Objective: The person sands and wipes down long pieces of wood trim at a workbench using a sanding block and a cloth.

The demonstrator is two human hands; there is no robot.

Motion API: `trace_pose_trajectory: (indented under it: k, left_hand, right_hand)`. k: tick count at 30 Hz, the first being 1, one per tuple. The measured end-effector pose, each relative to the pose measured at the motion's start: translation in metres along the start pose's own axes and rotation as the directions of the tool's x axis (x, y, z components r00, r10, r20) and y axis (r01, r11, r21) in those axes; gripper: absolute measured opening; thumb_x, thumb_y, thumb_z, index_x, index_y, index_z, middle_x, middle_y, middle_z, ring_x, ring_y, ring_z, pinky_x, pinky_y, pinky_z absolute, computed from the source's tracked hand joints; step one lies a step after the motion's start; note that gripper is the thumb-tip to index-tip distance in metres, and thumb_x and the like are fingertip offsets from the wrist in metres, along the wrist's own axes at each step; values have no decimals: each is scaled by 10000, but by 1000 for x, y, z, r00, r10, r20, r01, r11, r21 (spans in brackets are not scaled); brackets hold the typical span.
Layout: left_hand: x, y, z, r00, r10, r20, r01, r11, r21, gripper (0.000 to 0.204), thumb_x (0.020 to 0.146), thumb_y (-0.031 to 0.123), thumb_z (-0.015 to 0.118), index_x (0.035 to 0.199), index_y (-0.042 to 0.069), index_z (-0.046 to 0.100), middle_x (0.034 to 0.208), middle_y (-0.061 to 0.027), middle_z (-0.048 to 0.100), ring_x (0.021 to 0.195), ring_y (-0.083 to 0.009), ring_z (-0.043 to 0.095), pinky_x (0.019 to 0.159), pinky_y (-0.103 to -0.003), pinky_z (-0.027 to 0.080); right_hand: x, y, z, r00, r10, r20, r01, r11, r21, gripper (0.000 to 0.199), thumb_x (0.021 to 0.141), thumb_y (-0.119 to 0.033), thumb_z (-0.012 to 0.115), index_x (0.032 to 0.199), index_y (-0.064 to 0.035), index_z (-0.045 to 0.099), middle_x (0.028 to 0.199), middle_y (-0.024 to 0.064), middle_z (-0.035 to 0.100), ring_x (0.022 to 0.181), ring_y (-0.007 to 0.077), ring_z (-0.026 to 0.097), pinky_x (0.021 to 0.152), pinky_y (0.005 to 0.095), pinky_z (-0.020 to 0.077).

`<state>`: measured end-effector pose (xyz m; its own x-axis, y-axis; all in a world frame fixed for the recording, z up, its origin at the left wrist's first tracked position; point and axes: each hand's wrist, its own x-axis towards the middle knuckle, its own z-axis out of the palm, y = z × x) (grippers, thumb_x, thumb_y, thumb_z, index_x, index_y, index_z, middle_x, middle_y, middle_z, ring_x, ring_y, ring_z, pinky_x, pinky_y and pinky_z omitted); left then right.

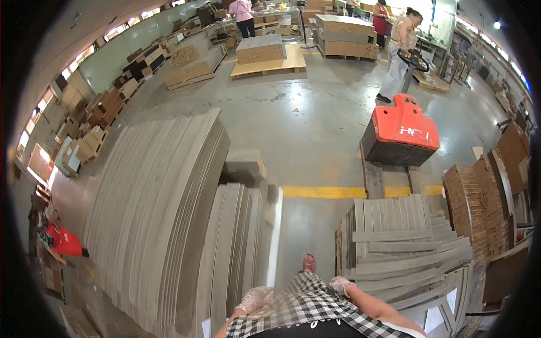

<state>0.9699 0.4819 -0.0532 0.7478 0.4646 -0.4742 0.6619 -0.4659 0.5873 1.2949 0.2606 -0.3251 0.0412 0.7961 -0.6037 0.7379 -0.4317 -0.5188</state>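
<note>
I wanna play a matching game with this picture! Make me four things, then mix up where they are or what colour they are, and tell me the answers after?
Things:
1. Pallet truck
2. Right hand
3. Stripe crossing the aisle
4. Wearer's clothing

Places and colours:
A. Yellow
B. Black-and-white checks
C. Beside the grey boards on the right
D. Red and black

Right pairs: 1-D, 2-C, 3-A, 4-B

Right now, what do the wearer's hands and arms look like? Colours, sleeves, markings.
Left hand and right hand: pale gloves with a fine pinkish speckle, pattern too blurred to make out. The visible forearms are bare, with no sleeves over them. No cables visible.
</note>
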Motion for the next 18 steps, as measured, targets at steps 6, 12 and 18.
trace_pose_trajectory:
  k: [6, 12, 18]
  left_hand:
    - [93, -49, -22, 979, -145, 146, 175, 959, -223, 433, 1023, 306, 420, 1315, 11, 543, 1315, -144, 578, 1244, -286, 529, 1056, -346, 422]
    - [280, -58, -82, 973, -112, 202, 165, 949, -269, 446, 993, 340, 454, 1293, 25, 552, 1275, -161, 595, 1197, -316, 554, 1012, -380, 445]
    - [463, -64, -159, 974, -64, 217, 121, 958, -262, 461, 963, 374, 487, 1271, 39, 561, 1236, -178, 613, 1150, -346, 578, 968, -414, 468]
  right_hand:
    - [139, -116, -242, 996, 54, -65, -44, 989, 141, 438, 846, -396, 538, 1069, -33, 640, 1064, 223, 672, 1001, 392, 637, 877, 445, 504]
    - [250, -133, -369, 987, 1, -158, 57, 932, 358, 419, 906, -363, 522, 1191, -76, 629, 1042, 162, 697, 1006, 299, 658, 898, 394, 495]
    - [288, -1, -415, 1000, 22, 18, -23, 999, 48, 378, 867, -342, 527, 1079, -60, 662, 1084, 185, 670, 1040, 346, 623, 915, 427, 477]
